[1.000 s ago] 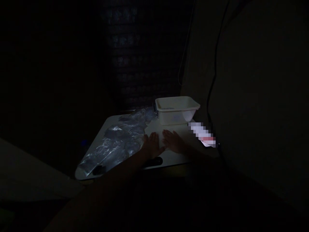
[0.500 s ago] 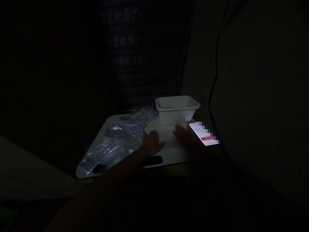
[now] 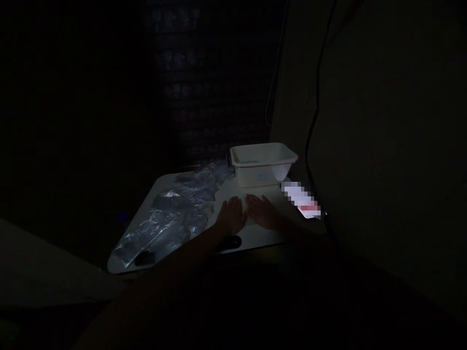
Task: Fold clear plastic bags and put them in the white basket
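At the left of our white, round-cornered worktop (image 3: pixel 260 235) we see crumpled clear plastic packaging (image 3: pixel 168 214), spread in a long band from the near corner towards the back, probably kept aside so the middle stays free for our palms. Next comes our left hand (image 3: pixel 232 217), laid palm down with its fingers extended and together, gripping nothing that we can see. Our right hand (image 3: pixel 263 212) lies close beside it, also flat, its fingers released and angled inward, which suggests light pressing or smoothing over the surface; in this gloom we cannot tell whether something thin lies underneath. Behind our hands, the cream rectangular plastic tub (image 3: pixel 258 176) stands upright near the back edge, likely within reach yet out of the way. Furthest right, the lit phone (image 3: pixel 302 200) with a dark edge lies face up, presumably so that we can glance at its screen.
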`<state>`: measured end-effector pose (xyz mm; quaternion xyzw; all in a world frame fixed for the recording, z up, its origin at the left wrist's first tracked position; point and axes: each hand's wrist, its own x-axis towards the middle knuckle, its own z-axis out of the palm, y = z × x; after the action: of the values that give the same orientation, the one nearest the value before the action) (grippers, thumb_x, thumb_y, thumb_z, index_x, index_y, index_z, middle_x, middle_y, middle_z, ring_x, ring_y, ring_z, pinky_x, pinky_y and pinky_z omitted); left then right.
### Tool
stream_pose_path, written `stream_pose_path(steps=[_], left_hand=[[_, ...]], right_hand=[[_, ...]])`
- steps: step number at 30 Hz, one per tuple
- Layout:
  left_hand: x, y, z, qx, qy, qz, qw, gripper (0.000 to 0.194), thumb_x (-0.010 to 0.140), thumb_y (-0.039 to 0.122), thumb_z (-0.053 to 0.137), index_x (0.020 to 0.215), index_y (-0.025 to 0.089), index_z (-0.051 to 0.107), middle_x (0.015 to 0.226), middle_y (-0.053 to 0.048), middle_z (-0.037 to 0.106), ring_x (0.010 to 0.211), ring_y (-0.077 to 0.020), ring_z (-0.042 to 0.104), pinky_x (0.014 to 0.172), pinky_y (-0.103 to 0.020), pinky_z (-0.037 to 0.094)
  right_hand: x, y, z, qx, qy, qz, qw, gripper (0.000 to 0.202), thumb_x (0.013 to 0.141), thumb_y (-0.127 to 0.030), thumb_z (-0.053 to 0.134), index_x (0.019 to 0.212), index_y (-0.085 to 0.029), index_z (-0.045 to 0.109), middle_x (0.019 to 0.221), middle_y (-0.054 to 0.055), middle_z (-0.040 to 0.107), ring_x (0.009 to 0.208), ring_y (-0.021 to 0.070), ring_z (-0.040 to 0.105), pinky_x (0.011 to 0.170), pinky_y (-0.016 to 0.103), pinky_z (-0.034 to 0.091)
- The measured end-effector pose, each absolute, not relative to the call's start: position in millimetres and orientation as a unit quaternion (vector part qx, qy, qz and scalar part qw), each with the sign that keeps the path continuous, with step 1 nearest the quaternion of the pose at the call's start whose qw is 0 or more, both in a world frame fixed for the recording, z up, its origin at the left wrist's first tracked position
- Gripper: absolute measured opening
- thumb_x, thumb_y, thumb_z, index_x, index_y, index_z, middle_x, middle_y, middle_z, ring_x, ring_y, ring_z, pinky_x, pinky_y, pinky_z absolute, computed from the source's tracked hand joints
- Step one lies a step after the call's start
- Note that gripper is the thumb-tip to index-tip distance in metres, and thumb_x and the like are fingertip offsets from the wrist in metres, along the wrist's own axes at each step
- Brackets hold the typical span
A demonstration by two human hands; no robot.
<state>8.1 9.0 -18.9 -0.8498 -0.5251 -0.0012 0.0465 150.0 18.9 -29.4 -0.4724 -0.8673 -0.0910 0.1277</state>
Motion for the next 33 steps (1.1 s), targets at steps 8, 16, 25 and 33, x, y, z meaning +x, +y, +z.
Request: stream_pose_path(steps=[8,16,25,33], left_hand=[[3.2,9.1,-14.9,-0.832,-0.552,0.011,0.049,0.070,0.075,0.053,0.011,0.122,0.002,0.022,0.128,-0.018,0.021,0.119,-0.0259,0.012,0.092,-0.046,0.012],[-10.2,17.5,-5.6,-0.812,-0.580,-0.020,0.059,0.053,0.081,0.038,0.009,0.121,0.008,0.026,0.129,-0.012,0.024,0.119,-0.0218,0.015,0.094,-0.044,0.010],[13.0,9.2,-13.4,-0.859,-0.509,-0.018,0.050,0.048,0.080,0.026,0.014,0.121,0.002,0.026,0.127,-0.015,0.026,0.117,-0.0207,0.021,0.093,-0.035,0.018],[3.0,11.9,-17.5,-0.841,-0.540,0.003,0.047,0.065,0.077,0.048,0.013,0.121,0.001,0.022,0.128,-0.018,0.021,0.118,-0.0239,0.015,0.094,-0.038,0.014]], right_hand=[[182.5,27.9,-41.7,-0.508,-0.844,-0.123,0.124,0.038,0.081,-0.028,0.024,0.112,-0.014,0.041,0.122,0.012,0.036,0.114,0.0219,0.029,0.087,0.049,0.024],[197.9,30.8,-33.9,-0.509,-0.841,-0.139,0.121,0.036,0.079,-0.014,0.026,0.110,-0.020,0.042,0.122,0.007,0.038,0.116,0.0204,0.025,0.091,0.049,0.019],[142.4,20.6,-27.0,-0.459,-0.876,-0.066,0.132,0.045,0.081,-0.033,0.018,0.115,-0.012,0.037,0.122,0.010,0.037,0.113,0.0181,0.031,0.089,0.039,0.027],[166.5,23.9,-31.3,-0.507,-0.847,-0.097,0.126,0.041,0.081,-0.033,0.022,0.114,-0.014,0.038,0.123,0.012,0.036,0.113,0.0198,0.030,0.087,0.045,0.025]])
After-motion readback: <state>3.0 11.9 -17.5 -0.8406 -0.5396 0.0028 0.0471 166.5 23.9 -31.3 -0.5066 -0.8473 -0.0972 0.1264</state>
